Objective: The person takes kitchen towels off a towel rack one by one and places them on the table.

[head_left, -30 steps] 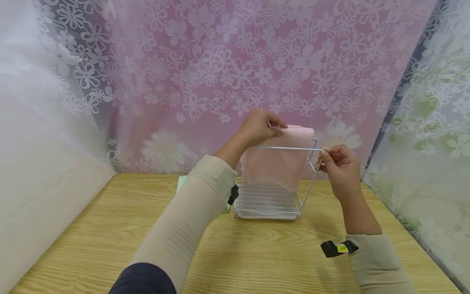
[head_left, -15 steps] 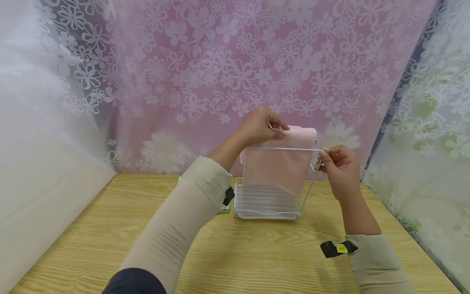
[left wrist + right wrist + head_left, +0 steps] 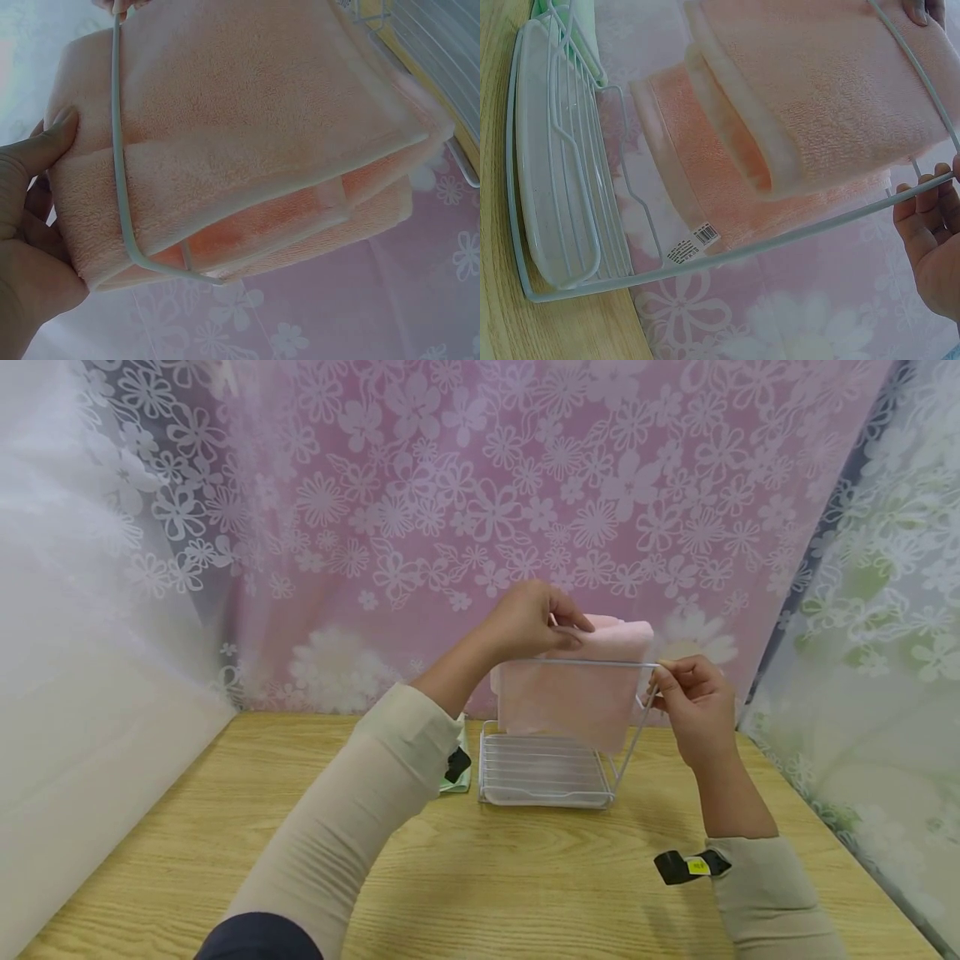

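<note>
A folded pink towel point(image 3: 573, 697) hangs in the upper part of a white wire rack point(image 3: 637, 752), behind its front top bar. Its top fold rises above that bar. My left hand point(image 3: 531, 620) pinches the towel's upper left part between thumb and fingers; in the left wrist view the thumb lies on the terry cloth. My right hand point(image 3: 697, 702) holds the rack's upper right front corner between thumb and fingertips. A printed tag point(image 3: 694, 244) shows at the towel's lower edge in the right wrist view.
The rack stands on a wooden table point(image 3: 517, 885), with a white tray point(image 3: 544, 150) under its wire shelf. Left of it lies a green cloth point(image 3: 457, 772), partly hidden by my left sleeve. A pink flowered curtain point(image 3: 420, 510) hangs behind, and pale sheets flank both sides.
The towel has slid slightly to the right along the rack, with my left hand moving along with it. My left forearm has swung left. The right hand has stayed at the corner.
</note>
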`<state>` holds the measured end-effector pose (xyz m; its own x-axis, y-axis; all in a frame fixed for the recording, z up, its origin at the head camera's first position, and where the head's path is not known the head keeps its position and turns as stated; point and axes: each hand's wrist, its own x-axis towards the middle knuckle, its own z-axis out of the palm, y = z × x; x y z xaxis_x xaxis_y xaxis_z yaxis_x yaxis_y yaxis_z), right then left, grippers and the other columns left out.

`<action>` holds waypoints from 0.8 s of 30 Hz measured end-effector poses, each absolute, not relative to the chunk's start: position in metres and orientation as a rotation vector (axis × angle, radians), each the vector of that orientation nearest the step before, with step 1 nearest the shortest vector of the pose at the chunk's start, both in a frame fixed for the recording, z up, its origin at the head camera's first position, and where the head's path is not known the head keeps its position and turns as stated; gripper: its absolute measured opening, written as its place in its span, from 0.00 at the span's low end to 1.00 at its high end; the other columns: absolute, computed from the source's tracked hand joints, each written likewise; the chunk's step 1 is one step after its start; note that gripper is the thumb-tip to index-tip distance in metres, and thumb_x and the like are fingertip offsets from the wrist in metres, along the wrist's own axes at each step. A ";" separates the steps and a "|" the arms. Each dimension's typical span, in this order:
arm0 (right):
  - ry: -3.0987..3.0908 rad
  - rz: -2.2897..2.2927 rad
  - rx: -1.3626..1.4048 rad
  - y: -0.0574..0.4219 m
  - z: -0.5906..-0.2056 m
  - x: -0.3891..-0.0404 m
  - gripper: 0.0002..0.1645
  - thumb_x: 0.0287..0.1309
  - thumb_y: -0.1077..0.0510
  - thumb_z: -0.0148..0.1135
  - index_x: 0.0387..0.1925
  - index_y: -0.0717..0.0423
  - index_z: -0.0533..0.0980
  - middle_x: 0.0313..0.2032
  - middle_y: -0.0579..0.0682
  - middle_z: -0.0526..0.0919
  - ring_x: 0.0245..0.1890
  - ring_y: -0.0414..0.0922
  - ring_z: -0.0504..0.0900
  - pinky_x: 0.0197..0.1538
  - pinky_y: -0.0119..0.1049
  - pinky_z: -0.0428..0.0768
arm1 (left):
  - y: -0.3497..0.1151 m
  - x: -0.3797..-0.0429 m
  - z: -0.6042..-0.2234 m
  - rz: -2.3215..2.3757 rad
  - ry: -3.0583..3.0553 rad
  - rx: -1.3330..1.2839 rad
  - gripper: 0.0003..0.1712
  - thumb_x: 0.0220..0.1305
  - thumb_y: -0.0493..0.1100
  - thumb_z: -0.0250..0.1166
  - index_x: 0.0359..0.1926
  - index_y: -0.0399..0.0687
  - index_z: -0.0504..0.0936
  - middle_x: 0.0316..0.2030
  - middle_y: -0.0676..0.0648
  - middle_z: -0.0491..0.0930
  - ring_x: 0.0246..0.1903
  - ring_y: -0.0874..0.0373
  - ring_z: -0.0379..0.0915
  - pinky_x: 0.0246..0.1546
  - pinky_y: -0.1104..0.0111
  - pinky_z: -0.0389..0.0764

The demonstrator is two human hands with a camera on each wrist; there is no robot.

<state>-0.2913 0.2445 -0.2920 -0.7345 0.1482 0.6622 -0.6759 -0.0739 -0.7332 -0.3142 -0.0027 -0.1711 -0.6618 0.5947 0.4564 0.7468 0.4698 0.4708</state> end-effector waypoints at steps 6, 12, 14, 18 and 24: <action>-1.636 1.860 0.572 0.245 -0.292 -0.292 0.02 0.64 0.72 0.57 0.34 0.67 0.76 0.28 0.50 0.82 0.25 0.42 0.79 0.31 0.29 0.82 | -0.005 -0.311 -0.171 -0.962 -2.462 -1.198 0.09 0.55 0.36 0.74 0.40 0.48 0.90 0.34 0.53 0.85 0.32 0.61 0.76 0.35 0.74 0.75; -1.663 1.843 0.552 0.245 -0.291 -0.291 0.02 0.64 0.70 0.58 0.34 0.68 0.75 0.27 0.49 0.81 0.25 0.42 0.79 0.31 0.29 0.82 | -0.010 -0.307 -0.171 -0.991 -2.473 -1.216 0.09 0.57 0.35 0.73 0.41 0.47 0.90 0.35 0.52 0.86 0.32 0.60 0.76 0.35 0.73 0.76; -1.675 1.837 0.547 0.245 -0.291 -0.290 0.04 0.64 0.70 0.57 0.33 0.64 0.76 0.27 0.50 0.81 0.25 0.41 0.79 0.31 0.29 0.82 | -0.011 -0.306 -0.170 -1.008 -2.479 -1.218 0.10 0.57 0.35 0.72 0.41 0.47 0.90 0.35 0.52 0.86 0.31 0.60 0.76 0.34 0.73 0.77; -1.686 1.834 0.539 0.245 -0.290 -0.288 0.06 0.65 0.71 0.56 0.32 0.62 0.76 0.28 0.50 0.82 0.26 0.41 0.80 0.31 0.28 0.82 | -0.014 -0.302 -0.170 -1.027 -2.484 -1.223 0.10 0.57 0.35 0.72 0.41 0.47 0.90 0.36 0.52 0.86 0.30 0.59 0.77 0.33 0.72 0.77; -1.682 1.839 0.542 0.245 -0.291 -0.288 0.04 0.64 0.70 0.57 0.33 0.65 0.75 0.28 0.50 0.82 0.25 0.41 0.80 0.31 0.29 0.82 | -0.020 -0.297 -0.169 -1.061 -2.462 -1.223 0.11 0.56 0.35 0.73 0.42 0.46 0.89 0.38 0.51 0.86 0.31 0.60 0.78 0.34 0.71 0.78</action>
